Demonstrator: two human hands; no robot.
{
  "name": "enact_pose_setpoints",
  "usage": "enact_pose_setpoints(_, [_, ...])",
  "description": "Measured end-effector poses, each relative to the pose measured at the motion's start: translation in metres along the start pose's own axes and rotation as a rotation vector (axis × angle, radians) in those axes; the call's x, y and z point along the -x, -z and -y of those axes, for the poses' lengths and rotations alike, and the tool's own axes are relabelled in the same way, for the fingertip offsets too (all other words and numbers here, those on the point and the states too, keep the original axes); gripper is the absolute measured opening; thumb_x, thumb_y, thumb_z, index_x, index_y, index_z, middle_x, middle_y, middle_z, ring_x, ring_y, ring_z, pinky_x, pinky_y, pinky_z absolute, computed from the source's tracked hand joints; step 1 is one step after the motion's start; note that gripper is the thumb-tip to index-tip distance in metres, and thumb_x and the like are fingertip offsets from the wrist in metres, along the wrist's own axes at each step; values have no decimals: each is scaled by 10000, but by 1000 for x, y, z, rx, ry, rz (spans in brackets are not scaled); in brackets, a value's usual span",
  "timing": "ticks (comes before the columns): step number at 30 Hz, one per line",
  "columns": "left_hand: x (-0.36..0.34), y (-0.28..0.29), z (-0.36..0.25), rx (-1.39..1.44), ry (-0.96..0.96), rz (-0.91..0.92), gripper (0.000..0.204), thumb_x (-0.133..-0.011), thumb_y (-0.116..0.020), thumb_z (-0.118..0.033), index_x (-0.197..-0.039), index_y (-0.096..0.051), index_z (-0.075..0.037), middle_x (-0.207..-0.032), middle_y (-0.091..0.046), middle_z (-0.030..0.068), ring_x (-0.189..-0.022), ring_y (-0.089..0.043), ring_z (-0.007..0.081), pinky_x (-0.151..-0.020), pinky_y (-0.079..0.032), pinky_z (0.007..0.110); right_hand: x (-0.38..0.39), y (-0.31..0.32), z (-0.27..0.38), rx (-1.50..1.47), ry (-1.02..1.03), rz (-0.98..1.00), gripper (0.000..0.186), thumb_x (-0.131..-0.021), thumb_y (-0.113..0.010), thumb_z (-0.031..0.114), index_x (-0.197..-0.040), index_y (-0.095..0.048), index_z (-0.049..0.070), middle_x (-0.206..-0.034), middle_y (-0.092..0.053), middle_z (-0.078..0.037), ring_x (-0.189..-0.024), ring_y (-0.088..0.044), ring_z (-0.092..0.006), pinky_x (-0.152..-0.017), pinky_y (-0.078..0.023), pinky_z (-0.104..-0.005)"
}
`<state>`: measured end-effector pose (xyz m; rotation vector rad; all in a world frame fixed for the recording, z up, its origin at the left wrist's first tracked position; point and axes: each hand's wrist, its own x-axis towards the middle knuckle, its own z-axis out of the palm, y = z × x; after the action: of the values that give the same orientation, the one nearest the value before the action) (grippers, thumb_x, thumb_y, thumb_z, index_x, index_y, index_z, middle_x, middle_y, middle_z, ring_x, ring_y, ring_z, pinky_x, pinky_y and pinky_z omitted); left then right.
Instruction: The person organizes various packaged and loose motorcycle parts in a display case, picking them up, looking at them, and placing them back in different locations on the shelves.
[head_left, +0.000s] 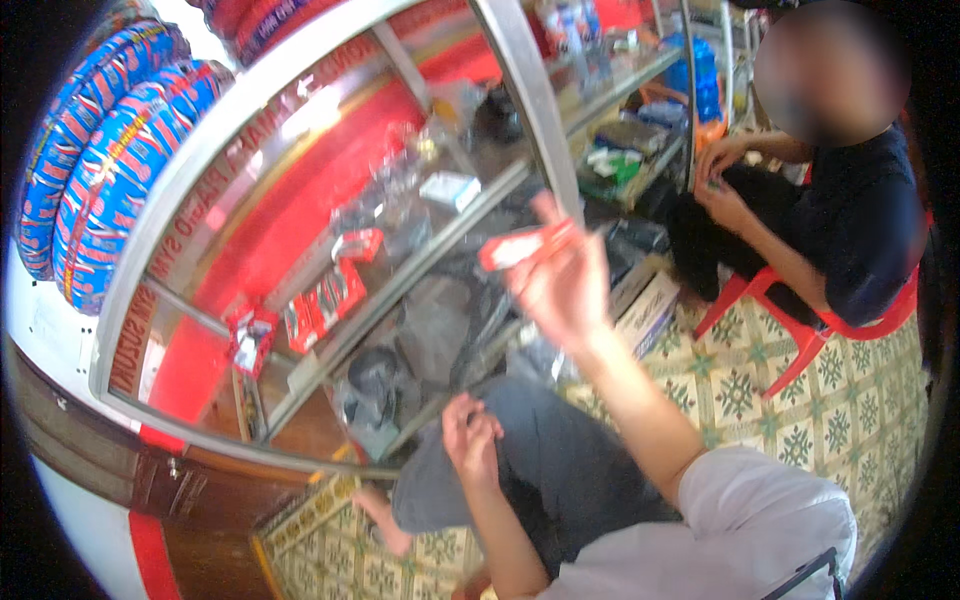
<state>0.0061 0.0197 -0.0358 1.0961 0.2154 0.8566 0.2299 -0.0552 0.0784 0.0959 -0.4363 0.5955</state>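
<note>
My right hand [568,290] is raised in front of the glass display cabinet [560,130]. Its fingers are closed on a small red and white packet [515,248], which sticks out to the left. Some blur hides the packet's details. Lower down, my left hand [470,440] is just above my knee in grey trousers [550,450]. Its fingers are loosely curled and a little apart, with nothing visible in them. Inside the cabinet, several red packets [325,305] lie on the shelf, nearest to the left of my right hand.
Tyres in blue wrapping [120,170] are stacked at the far left. Clear plastic bags [440,320] fill the lower shelf. A small white and blue box [450,190] lies on the upper shelf. At right, another person [850,220] sits on a red plastic chair [770,310] over patterned tiles.
</note>
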Motion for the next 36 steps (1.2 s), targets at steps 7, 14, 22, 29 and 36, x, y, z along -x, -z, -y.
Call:
enact_pose_setpoints(7, [1,-25,-16,-348,-205,4,517,-871,-630,-21,-1363,-476,14,-1165,-568,131,-844,-635,205,-638,-536,275,39,-16,39,382,-212,12,500,-1008,-503,533,-1294,-499,123,-1082,-637,-58,-978,-666,-192,-761,-564,-349])
enact_pose_setpoints(14, [18,-51,-36,-614,-606,-247,396,-957,-658,-118,-1291,-497,23,-1307,-530,168,-1033,-642,230,-758,-589,305,72,-6,-23,782,-615,123,296,-1110,-326,338,-1162,-504,108,-883,-601,-12,-667,-566,-90,-591,-470,-236])
enact_pose_setpoints(22, [30,-47,-58,-890,-384,-355,285,-848,-710,85,-1101,-587,41,-1142,-614,131,-934,-672,202,-801,-584,299,67,-6,-26,1139,-525,152,385,-1072,-453,438,-1212,-537,90,-855,-632,-60,-653,-598,-121,-621,-507,-297])
enact_pose_setpoints(29, [19,-54,-51,-700,-358,-264,315,-799,-759,111,-1060,-609,20,-1123,-615,126,-951,-670,189,-806,-594,302,67,-24,-26,1177,-347,231,358,-1037,-589,192,-1330,-416,81,-972,-582,-21,-786,-613,-87,-676,-533,-262])
enact_pose_setpoints(36, [18,-51,-39,-758,-408,-307,250,-787,-784,70,-975,-630,13,-1091,-601,109,-987,-634,187,-757,-555,258,78,-20,-31,1245,-360,187,503,-987,-671,179,-1363,-355,68,-977,-489,-21,-883,-540,-94,-755,-464,-260])
